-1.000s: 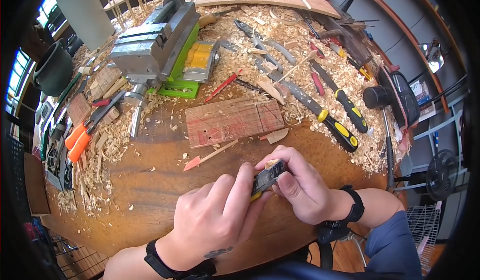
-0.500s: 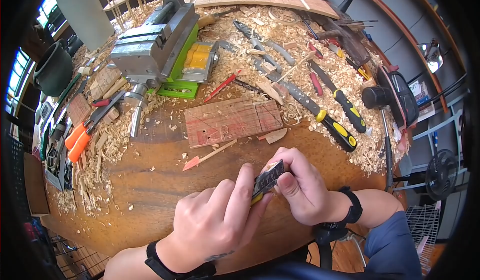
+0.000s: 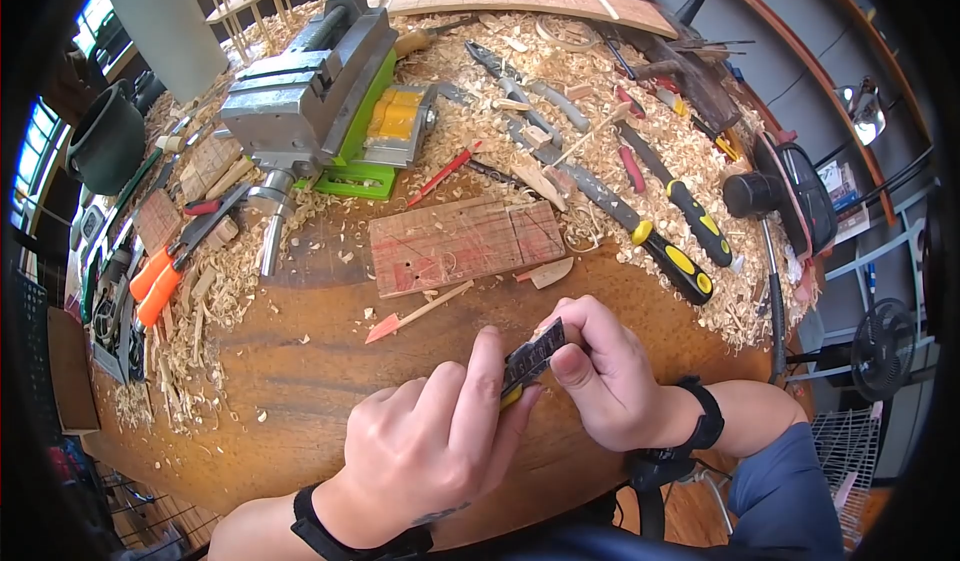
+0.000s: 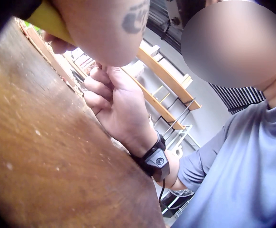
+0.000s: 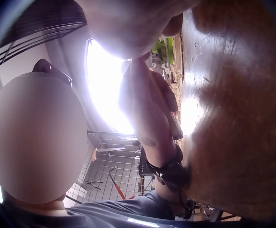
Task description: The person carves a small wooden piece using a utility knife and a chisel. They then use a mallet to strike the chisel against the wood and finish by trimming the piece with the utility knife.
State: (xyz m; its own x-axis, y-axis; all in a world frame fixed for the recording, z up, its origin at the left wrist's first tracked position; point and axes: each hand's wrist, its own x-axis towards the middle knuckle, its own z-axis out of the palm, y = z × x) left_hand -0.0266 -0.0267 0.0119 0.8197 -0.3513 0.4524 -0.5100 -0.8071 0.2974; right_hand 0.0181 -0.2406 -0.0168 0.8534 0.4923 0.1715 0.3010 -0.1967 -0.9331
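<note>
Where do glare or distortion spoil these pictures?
Head view: wide-angle distortion bows the tabletop, corners go black. Right wrist view: a blown-out white light washes over the left hand and glares off the tabletop. Left wrist view: the tabletop grain looks soft.

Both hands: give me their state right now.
Left hand: closed, holding the dark, yellow-handled tool.
Right hand: closed, seemingly on a small pale wood piece, mostly hidden.
</note>
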